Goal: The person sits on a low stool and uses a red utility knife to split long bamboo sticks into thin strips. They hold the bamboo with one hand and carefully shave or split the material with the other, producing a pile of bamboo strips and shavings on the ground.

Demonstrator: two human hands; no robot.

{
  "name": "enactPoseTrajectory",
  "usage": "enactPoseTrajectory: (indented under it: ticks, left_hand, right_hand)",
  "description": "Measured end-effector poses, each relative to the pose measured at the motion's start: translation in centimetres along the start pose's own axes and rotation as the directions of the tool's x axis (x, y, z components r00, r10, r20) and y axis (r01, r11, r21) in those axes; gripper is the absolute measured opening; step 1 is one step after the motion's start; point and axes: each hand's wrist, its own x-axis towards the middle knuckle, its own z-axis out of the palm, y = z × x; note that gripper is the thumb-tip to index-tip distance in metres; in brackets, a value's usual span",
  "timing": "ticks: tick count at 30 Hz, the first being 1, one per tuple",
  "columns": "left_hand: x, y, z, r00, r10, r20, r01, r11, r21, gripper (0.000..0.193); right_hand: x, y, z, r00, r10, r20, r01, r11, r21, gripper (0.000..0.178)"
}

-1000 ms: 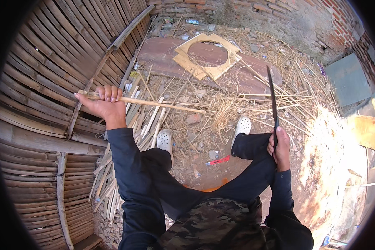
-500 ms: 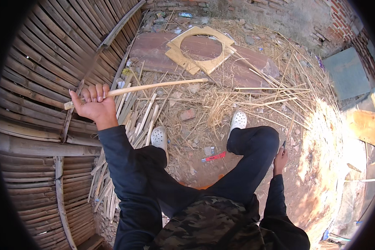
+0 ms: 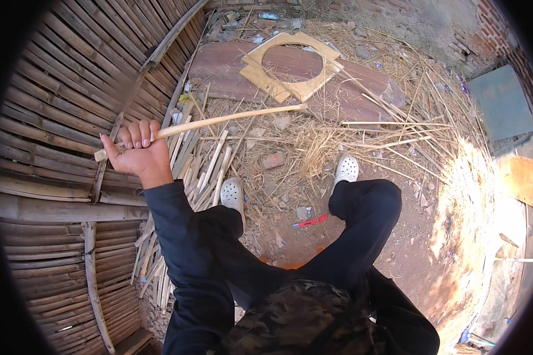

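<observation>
My left hand (image 3: pixel 137 151) is wrapped around one end of a long, pale bamboo strip (image 3: pixel 231 116). Slightly curved, the strip stretches to the right across the picture above the littered ground, its far end past my left foot. My right hand is not visible; only its dark sleeve (image 3: pixel 400 316) shows, folded in beside my right thigh. On the soil between my feet lies a red tool (image 3: pixel 310 221) that looks like a utility knife.
Split bamboo pieces (image 3: pixel 204 174) are heaped beside my left foot, along the slatted bamboo wall (image 3: pixel 47 124). Farther off, a wooden board with a round hole (image 3: pixel 254 74) rests on a brown panel (image 3: pixel 219 62). Straw, sticks and a broken brick (image 3: pixel 273 161) litter the ground.
My right hand, which held a dark-handled tool beside my right knee, has drawn back out of sight. My left hand keeps its hold on the strip. The view has shifted slightly.
</observation>
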Motion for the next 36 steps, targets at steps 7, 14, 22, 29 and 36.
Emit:
enactPoseTrajectory:
  ticks: [7,14,22,29,36]
  left_hand:
    - [-0.3,1.3,-0.7,0.997,0.034,0.075,-0.027,0.996,-0.085,0.054]
    - [-0.6,2.4,-1.4,0.972,0.004,0.235,0.034,0.987,-0.158,0.052]
    - [-0.5,2.2,-1.0,0.993,-0.057,0.105,0.075,0.981,-0.180,0.053]
    - [-0.6,2.6,-0.9,0.954,-0.265,0.140,0.291,0.930,-0.223,0.054]
    - [1.0,1.3,-3.5,0.835,-0.488,0.252,0.547,0.780,-0.304,0.044]
  right_hand:
    - [7.1,-11.6,-11.2,0.879,-0.282,-0.383,0.378,0.904,0.201,0.024]
    - [-2.2,-39.2,-15.9,0.716,-0.631,-0.299,0.697,0.666,0.265,0.025]
    - [2.2,-28.4,9.4,0.529,-0.417,0.739,0.847,0.200,-0.493,0.043]
    - [3.4,-17.5,19.6,0.662,-0.328,0.674,0.728,0.066,-0.683,0.032]
    - [6.2,-17.8,18.7,0.668,-0.287,0.687,0.739,0.363,-0.567,0.040]
